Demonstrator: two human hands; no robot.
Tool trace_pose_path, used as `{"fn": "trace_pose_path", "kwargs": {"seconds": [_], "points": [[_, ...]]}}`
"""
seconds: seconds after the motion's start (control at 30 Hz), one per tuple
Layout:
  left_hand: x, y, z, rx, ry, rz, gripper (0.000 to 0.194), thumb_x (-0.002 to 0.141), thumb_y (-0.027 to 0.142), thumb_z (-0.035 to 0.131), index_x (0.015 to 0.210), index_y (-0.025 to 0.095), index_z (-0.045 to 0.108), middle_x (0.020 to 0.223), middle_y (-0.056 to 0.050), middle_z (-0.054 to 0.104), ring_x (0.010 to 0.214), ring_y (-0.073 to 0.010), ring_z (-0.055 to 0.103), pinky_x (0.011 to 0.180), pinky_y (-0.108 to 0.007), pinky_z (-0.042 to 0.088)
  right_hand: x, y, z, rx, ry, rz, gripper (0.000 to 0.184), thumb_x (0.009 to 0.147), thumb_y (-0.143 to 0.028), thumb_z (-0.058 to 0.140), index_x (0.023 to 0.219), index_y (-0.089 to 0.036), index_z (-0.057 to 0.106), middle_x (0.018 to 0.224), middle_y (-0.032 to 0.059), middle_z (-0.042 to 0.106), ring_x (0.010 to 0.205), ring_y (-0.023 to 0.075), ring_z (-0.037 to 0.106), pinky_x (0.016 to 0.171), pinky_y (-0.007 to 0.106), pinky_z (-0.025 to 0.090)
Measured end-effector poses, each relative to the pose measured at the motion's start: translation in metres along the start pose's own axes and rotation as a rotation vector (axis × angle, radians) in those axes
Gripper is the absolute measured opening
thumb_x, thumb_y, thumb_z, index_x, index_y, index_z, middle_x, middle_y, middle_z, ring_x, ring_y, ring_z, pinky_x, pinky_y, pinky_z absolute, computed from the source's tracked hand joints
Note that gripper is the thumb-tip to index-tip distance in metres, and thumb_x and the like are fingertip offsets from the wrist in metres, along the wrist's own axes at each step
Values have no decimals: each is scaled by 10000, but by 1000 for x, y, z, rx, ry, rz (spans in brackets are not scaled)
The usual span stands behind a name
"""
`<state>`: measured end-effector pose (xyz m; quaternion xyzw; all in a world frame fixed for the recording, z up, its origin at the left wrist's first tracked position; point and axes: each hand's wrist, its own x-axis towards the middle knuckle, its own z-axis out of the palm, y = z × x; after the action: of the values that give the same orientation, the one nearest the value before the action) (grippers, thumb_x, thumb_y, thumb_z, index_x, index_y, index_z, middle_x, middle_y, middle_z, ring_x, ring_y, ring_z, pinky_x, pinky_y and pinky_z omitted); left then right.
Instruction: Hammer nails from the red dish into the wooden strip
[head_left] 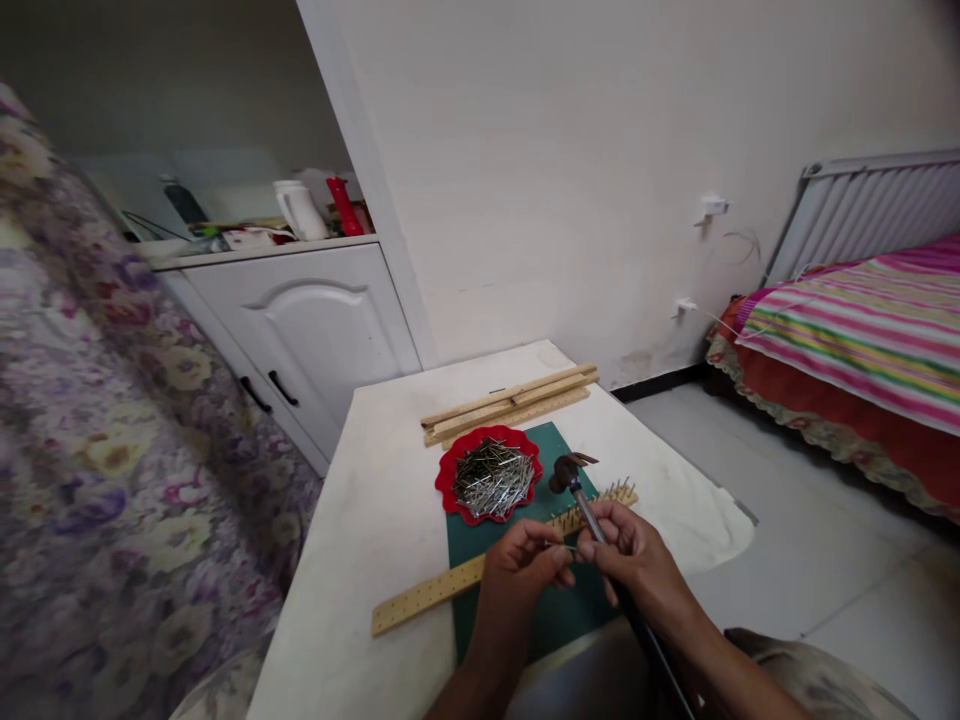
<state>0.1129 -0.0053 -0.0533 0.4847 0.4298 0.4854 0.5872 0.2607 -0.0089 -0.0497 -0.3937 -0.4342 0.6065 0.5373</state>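
Note:
My left hand (pixel 525 560) is closed, with a thin nail (pixel 561 547) pinched between thumb and fingertips. In my right hand (pixel 634 560) is a claw hammer (pixel 589 515), its head up and its dark handle running down toward me. The right fingertips are close to the nail's other end; whether they touch it I cannot tell. Below both hands lies a wooden strip (pixel 427 597) with rows of small holes at its left part and several nails standing upright at its right part. A red scalloped dish (pixel 448 487) heaped with nails (pixel 495 480) stands just beyond.
A green mat (pixel 551 440) lies under the dish and strip on the white-covered table (pixel 337 560). More wooden strips (pixel 510 405) lie at the table's far side. A floral curtain (pixel 150 480) and white cabinet (pixel 322 320) are left; a bed (pixel 862 330) is right.

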Motion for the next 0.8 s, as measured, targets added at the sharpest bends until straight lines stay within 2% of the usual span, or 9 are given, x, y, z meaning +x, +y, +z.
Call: {"fn": "trace_pose_path", "kwargs": {"seconds": [0.07, 0.13, 0.27, 0.4, 0.47, 0.8], "points": [[2, -7, 5, -116, 26, -22, 197, 661, 288, 658, 757, 143, 565, 574, 9, 606, 492, -98, 533, 523, -219, 407, 0, 0, 0, 4, -1, -7, 328, 654, -363, 726, 840, -183, 524, 620, -51, 578, 372, 66, 456, 293, 158, 351], [7, -12, 5, -138, 53, -16, 194, 665, 297, 652, 746, 138, 578, 569, 6, 604, 499, -99, 527, 531, -223, 407, 0, 0, -1, -12, 12, -14, 327, 669, -396, 712, 830, -187, 520, 621, -45, 584, 386, 74, 466, 295, 158, 343], [17, -14, -6, 162, 124, 93, 148, 721, 292, 600, 727, 144, 611, 583, 7, 591, 582, -123, 541, 593, -238, 421, -1, -5, -8, -84, 81, -38, 311, 707, -426, 673, 831, -182, 524, 625, -44, 579, 344, 46, 384, 297, 161, 324], [23, -20, -12, 559, 147, 271, 136, 762, 262, 546, 700, 175, 629, 720, -10, 610, 709, -150, 556, 666, -257, 424, -2, -13, -14, -116, 112, -67, 291, 725, -409, 654, 855, -183, 527, 625, -41, 567, 375, 61, 395, 299, 162, 326], [24, -24, -11, 684, 143, 311, 153, 782, 261, 519, 701, 185, 625, 735, -12, 607, 717, -154, 557, 670, -259, 423, -3, -14, -15, -125, 115, -72, 283, 725, -403, 651, 857, -186, 527, 628, -40, 562, 392, 68, 401, 301, 162, 326], [31, -32, -9, 836, 138, 334, 175, 814, 250, 479, 725, 192, 617, 771, -13, 598, 724, -147, 559, 676, -256, 413, -6, -11, -13, -125, 84, -54, 258, 736, -390, 646, 849, -193, 522, 612, -51, 564, 370, 58, 377, 298, 156, 327]]}}
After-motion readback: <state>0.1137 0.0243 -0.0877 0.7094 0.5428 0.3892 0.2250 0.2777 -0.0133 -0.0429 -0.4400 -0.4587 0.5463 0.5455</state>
